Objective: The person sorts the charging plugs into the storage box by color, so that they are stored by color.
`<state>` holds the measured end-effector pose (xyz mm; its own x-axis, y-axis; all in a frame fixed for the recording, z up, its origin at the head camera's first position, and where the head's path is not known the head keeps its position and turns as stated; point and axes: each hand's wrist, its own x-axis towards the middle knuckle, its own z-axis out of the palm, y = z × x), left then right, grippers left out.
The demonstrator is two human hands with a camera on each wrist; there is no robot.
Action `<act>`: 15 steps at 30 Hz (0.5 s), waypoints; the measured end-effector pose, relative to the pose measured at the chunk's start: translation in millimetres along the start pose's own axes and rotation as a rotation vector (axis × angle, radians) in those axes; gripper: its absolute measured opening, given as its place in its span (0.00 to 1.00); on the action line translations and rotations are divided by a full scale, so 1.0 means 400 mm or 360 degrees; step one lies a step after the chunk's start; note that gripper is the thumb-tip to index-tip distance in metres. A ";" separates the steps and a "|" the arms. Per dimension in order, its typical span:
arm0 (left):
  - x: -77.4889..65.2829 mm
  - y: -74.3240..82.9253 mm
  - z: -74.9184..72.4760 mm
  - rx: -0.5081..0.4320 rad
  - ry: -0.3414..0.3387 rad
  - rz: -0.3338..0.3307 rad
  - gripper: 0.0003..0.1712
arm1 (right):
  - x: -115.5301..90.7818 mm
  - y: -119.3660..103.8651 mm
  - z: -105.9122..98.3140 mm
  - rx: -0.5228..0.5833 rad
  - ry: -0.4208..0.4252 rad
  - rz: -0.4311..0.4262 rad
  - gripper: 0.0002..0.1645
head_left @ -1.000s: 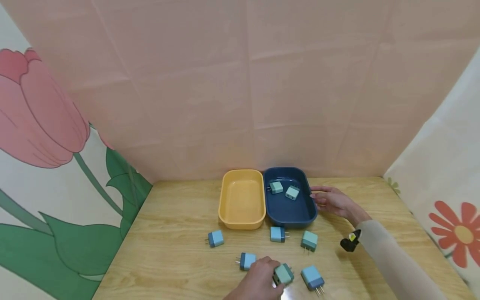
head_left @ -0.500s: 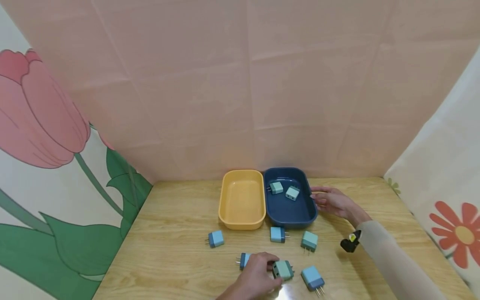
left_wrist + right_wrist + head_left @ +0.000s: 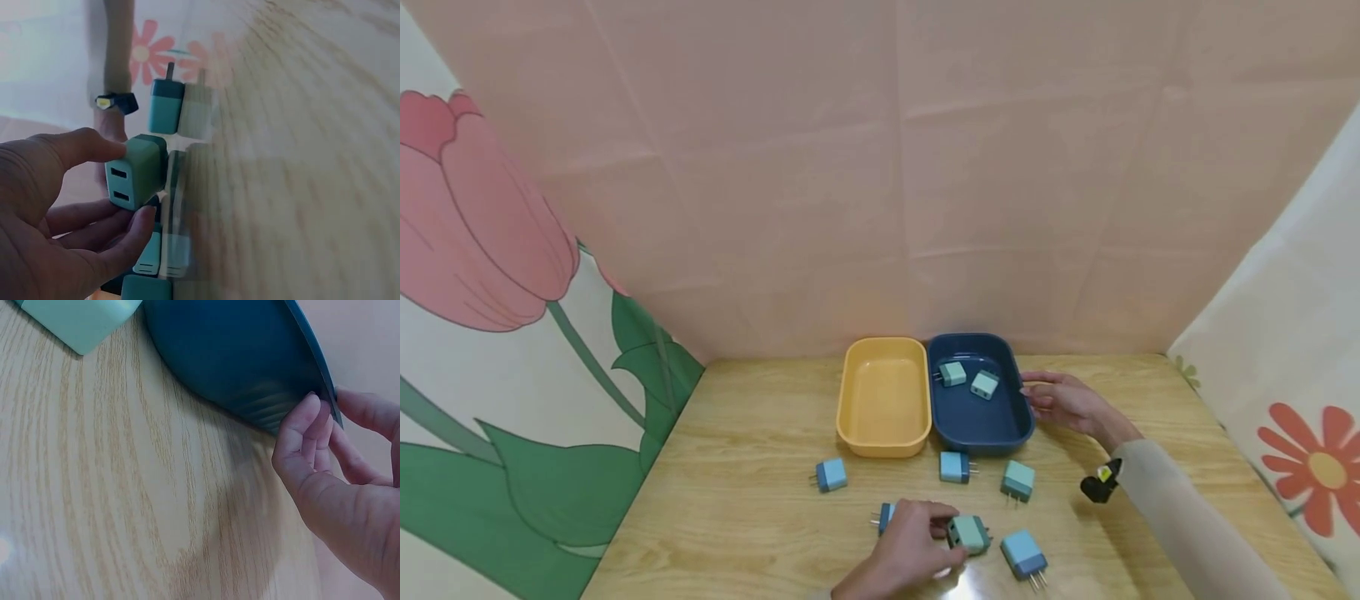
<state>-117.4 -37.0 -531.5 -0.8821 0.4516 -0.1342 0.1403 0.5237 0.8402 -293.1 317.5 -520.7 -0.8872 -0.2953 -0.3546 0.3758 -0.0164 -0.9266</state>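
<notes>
My left hand (image 3: 910, 542) is low in the head view, its thumb and fingertips pinching a light-green charger (image 3: 968, 534) with a darker green prong end. In the left wrist view, two dark ports on the charger (image 3: 134, 175) face the hand (image 3: 69, 206); the prongs are hidden. At the right side of the dark-blue tray (image 3: 981, 433), my right hand (image 3: 1067, 404) holds the rim. The right wrist view has the thumb on the tray's (image 3: 231, 356) outer wall and a finger over its edge. Two green chargers (image 3: 984, 384) lie inside this tray.
A yellow tray (image 3: 884, 446) stands against the blue one. Blue chargers (image 3: 831, 475) are spread over the wooden table (image 3: 737, 500), one (image 3: 886, 517) partly behind my left hand. Another green charger (image 3: 1018, 481) lies before the blue tray. A pink cloth (image 3: 887, 208) hangs behind.
My left hand has shifted slightly away from the table's front edge, along with the green charger, which has turned a little. My right hand stays at the blue tray's rim.
</notes>
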 end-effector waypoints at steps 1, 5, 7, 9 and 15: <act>0.000 -0.001 -0.002 -0.0013 -0.0004 0.0013 0.22 | 0.000 0.001 0.000 0.0001 0.0001 0.0002 0.36; 0.002 -0.003 -0.011 -0.0052 -0.0010 0.0098 0.21 | 0.001 0.004 -0.002 0.0004 -0.0011 -0.0009 0.35; 0.003 -0.003 -0.015 -0.0058 -0.0011 0.0151 0.19 | 0.001 0.005 -0.003 0.0014 -0.0019 -0.0015 0.35; 0.005 -0.003 -0.018 -0.0082 -0.0017 0.0199 0.17 | 0.002 0.005 -0.004 0.0024 -0.0022 -0.0022 0.34; 0.006 0.005 -0.032 -0.0225 -0.0023 0.0321 0.20 | 0.001 0.000 0.000 0.0010 0.0005 -0.0020 0.36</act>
<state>-124.9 -44.1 -523.4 -0.8361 0.5474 0.0370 0.2476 0.3162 0.9158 -293.4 317.5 -520.9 -0.8927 -0.2918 -0.3433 0.3662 -0.0261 -0.9302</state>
